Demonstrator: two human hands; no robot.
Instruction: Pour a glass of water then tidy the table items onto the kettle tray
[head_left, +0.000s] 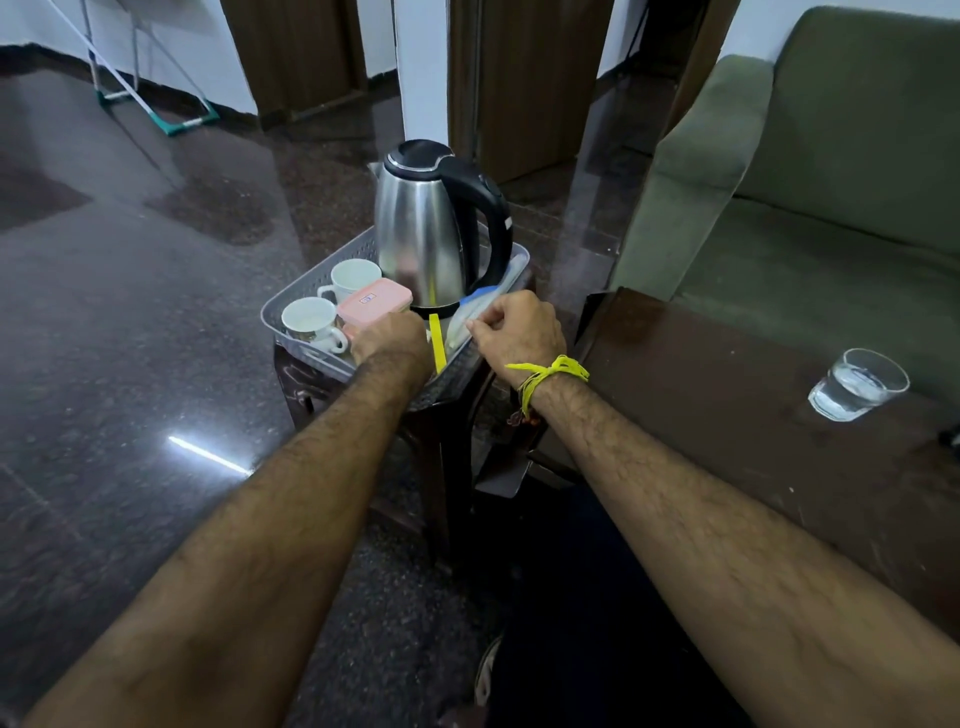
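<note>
Head view, both forearms extended toward a grey perforated tray (306, 283) that sits on a small dark stool (441, 415).

Tray contents: stainless electric kettle (423, 239) with black lid and handle, upright at the far side on its black base. Two white cups (350, 280) at the left, one behind the other, both upright. A pink lidded box (376, 301) lies between the cups and the kettle base, touching or nearly touching the rear cup. A yellow strip (438, 343) stands tilted against the near wall of the tray. A clear plastic bag (475, 312) with a blue edge lies along the right side of the tray, beside the kettle base.

Left hand (389, 338): lowered into the tray at the near edge of the pink box, knuckles up, fingers curled downward and hidden from view. Grip state cannot be told; contact with the box is likely but not confirmed.

Right hand (519, 327): fingers curled, thumb and forefinger pinching the near edge of the plastic bag at the tray's right wall. Yellow thread band (550, 371) on that wrist.

Glass of water (857, 384): partly filled, upright on the dark wooden tabletop (727, 415) at the right, well apart from the tray. Green sofa (831, 182) stands behind the tabletop. Floor is dark polished stone.
</note>
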